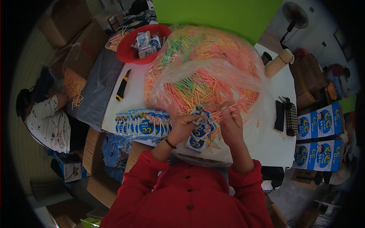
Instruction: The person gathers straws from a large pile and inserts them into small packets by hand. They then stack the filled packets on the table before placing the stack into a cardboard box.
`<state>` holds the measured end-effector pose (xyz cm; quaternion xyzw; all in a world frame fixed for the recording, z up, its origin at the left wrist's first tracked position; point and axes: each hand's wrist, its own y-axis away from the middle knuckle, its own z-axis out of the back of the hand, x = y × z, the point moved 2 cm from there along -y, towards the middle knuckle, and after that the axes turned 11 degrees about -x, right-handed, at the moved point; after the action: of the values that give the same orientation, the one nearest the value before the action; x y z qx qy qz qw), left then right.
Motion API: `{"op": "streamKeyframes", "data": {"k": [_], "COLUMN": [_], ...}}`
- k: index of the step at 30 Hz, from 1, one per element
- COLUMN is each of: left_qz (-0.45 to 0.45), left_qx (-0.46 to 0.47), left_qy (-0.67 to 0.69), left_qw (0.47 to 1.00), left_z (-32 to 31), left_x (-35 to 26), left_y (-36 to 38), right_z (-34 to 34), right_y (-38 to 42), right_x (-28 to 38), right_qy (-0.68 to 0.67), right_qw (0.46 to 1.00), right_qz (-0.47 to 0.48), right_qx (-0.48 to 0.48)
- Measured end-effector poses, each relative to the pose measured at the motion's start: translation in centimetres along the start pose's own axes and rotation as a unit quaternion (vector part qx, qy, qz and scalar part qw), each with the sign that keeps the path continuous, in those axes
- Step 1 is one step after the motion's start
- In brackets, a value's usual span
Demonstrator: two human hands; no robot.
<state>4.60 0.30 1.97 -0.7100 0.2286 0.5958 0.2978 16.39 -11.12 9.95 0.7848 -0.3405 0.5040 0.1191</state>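
Observation:
My left hand (183,126) is closed on a small blue-and-white printed packet (198,111). In my right hand (232,124) is a bunch of thin pink and yellow sticks (218,114), pinched between the fingers, with their ends near the packet. More of these packets (197,143) lie just below the hands, with a few loose sticks around them. Beyond my hands a big clear plastic bag (161,85) spreads open, full of pink, yellow and green sticks (195,86). An overlapping row of packets (141,123) lies left of my left hand.
A red bowl (123,49) with packets stands at the back left, near a utility knife (122,85). On the right are a phone (279,116), a checkered pouch (291,118) and a beige bottle (278,64). Printed cartons (319,121) stand beyond. Another person (49,121) sits at left.

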Motion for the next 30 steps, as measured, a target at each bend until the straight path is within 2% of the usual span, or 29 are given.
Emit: {"op": "streamKeyframes", "data": {"k": [2,3,4,5,6,7,8,9,11,12,14,15,16,17,20,22,27,30], "left_qz": [0.009,0.074,0.138,0.136,0.172,0.207,0.21,0.229,0.247,0.234,0.218,0.154,0.091,0.094,0.075,0.014,0.001,-0.009], "left_qx": [-0.024,-0.014,-0.003,-0.005,-0.023,-0.041,-0.041,-0.03,-0.013,-0.009,-0.007,0.013,0.032,0.029,0.061,0.085,0.089,0.102], "left_qy": [0.01,0.02,0.03,0.03,0.095,0.159,0.159,0.195,0.229,0.198,0.167,0.109,0.049,0.047,0.049,0.009,-0.01,-0.014], "left_qw": [1.0,0.997,0.99,0.99,0.98,0.964,0.964,0.953,0.942,0.952,0.962,0.982,0.994,0.994,0.994,0.996,0.996,0.995], "left_z": [0.5,1.1,1.4,1.5,1.3,1.0,0.8,0.5,0.1,0.1,0.5,0.8,1.2,1.5,1.6,1.6,2.0,2.1], "left_x": [0.5,1.5,1.9,2.1,2.2,2.4,2.4,2.0,0.7,-0.2,-0.7,-0.9,-1.0,-1.0,-1.3,-1.4,-1.4,-2.1], "left_y": [-0.2,-0.3,-0.4,-0.4,-0.4,-0.3,0.0,0.2,0.4,0.7,0.8,0.9,1.2,1.3,1.0,1.0,1.2,1.2], "right_z": [0.6,1.3,1.9,2.7,2.2,1.6,1.1,0.9,0.8,0.9,1.2,1.1,0.7,0.4,0.2,-0.8,-2.2,-1.3], "right_y": [-0.2,-0.2,-0.3,-0.2,0.0,0.5,0.9,1.1,1.1,1.1,0.9,0.8,0.7,0.6,0.6,0.8,0.4,0.2], "right_x": [-0.4,-1.1,-1.9,-2.6,-2.4,-2.2,-2.3,-2.7,-3.6,-3.4,-3.2,-2.6,-1.4,-0.6,-0.1,0.7,-0.1,-1.2], "right_qy": [0.118,0.117,0.128,0.14,0.14,0.079,0.018,0.018,0.121,0.121,-0.008,-0.008,-0.037,-0.067,-0.054,-0.036,0.017,0.083], "right_qw": [0.99,0.99,0.989,0.986,0.986,0.994,0.998,0.997,0.993,0.993,0.995,0.995,0.997,0.997,0.999,0.999,0.999,0.992], "right_qz": [0.077,0.076,0.072,0.068,0.068,0.033,-0.004,-0.006,-0.006,-0.003,-0.058,-0.061,-0.032,-0.002,0.001,0.013,0.046,0.085], "right_qx": [0.012,0.014,-0.026,-0.065,-0.064,-0.063,-0.065,-0.069,-0.014,-0.017,-0.075,-0.073,-0.055,-0.037,-0.006,-0.006,0.004,0.05]}}
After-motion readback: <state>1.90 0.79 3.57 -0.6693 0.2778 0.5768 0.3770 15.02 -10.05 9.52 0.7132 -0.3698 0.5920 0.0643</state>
